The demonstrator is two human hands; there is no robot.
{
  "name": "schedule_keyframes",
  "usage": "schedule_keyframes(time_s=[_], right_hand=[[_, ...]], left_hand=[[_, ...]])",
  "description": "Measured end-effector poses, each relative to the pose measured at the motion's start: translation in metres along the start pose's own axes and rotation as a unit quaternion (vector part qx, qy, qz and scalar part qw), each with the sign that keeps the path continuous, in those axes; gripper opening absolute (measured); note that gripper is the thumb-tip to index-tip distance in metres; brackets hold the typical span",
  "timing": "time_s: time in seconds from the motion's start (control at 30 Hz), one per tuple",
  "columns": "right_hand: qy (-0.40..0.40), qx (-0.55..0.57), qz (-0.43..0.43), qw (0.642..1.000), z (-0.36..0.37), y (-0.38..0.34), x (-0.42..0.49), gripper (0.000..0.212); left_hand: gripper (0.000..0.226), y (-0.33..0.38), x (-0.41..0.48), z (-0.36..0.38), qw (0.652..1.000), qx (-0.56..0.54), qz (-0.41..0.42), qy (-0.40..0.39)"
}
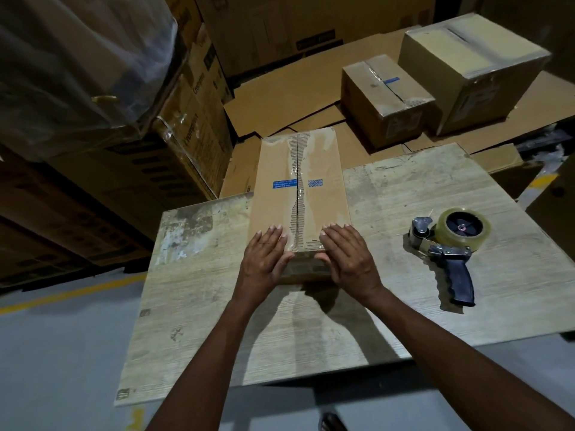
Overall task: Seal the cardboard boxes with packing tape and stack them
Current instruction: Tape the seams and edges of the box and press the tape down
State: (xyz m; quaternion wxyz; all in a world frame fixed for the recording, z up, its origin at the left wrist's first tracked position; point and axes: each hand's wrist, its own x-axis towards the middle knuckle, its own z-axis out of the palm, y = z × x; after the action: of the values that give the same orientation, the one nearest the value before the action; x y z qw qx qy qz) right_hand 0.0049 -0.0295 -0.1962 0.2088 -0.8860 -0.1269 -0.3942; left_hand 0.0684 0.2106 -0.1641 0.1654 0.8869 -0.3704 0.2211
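Note:
A long cardboard box (323, 200) lies lengthwise on the worn wooden table (404, 194), its top flaps meeting along a torn centre seam with old clear tape and a blue label. My left hand (264, 259) rests flat on the near left corner of its top, fingers straight, thumb down the near end. My right hand (348, 256) lies flat on the near right corner the same way. A tape dispenser (451, 247) with a clear roll and black pistol handle lies on the table to the right, apart from both hands.
Two taped boxes, a small box (382, 104) and a larger box (473, 66), stand on flattened cardboard (280, 94) beyond the table. Tall stacks of printed cartons (193, 126) and plastic-wrapped goods (71, 63) rise at the left. Grey floor with a yellow line (68, 295) lies lower left.

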Motion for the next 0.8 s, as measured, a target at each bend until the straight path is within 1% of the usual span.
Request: schedule_keyframes(time_s=[0.1,0.2,0.27,0.4,0.5,0.63,0.73,0.8], right_hand=[[-0.037,-0.010,-0.009,0.999,-0.006,0.002,0.001,0.045],[-0.068,-0.039,-0.012,0.997,-0.014,-0.001,0.004,0.054],[-0.061,-0.044,0.000,0.997,-0.013,-0.009,0.011,0.054],[-0.043,-0.067,0.015,0.997,0.000,-0.021,0.021,0.047],[-0.040,-0.081,0.007,0.996,0.002,-0.019,0.017,0.045],[-0.082,-0.093,-0.009,0.992,-0.004,-0.018,0.015,0.050],[-0.127,-0.085,0.002,0.988,-0.011,-0.019,0.020,0.056],[-0.150,-0.079,0.011,0.985,-0.015,-0.023,0.024,0.061]], left_hand=[[0.047,-0.003,-0.002,-0.002,1.000,-0.004,0.016,-0.016],[0.052,-0.003,-0.002,-0.006,0.999,-0.020,0.006,-0.034],[0.054,-0.001,-0.003,-0.011,0.998,-0.031,0.000,-0.048],[0.052,-0.001,-0.002,-0.019,0.996,-0.055,-0.007,-0.073],[0.049,0.000,0.000,-0.018,0.995,-0.074,-0.020,-0.061],[0.047,-0.001,-0.001,-0.013,0.996,-0.074,-0.014,-0.040],[0.047,-0.005,-0.003,-0.016,0.996,-0.075,0.013,-0.037],[0.048,-0.009,-0.009,-0.022,0.996,-0.080,0.011,-0.042]])
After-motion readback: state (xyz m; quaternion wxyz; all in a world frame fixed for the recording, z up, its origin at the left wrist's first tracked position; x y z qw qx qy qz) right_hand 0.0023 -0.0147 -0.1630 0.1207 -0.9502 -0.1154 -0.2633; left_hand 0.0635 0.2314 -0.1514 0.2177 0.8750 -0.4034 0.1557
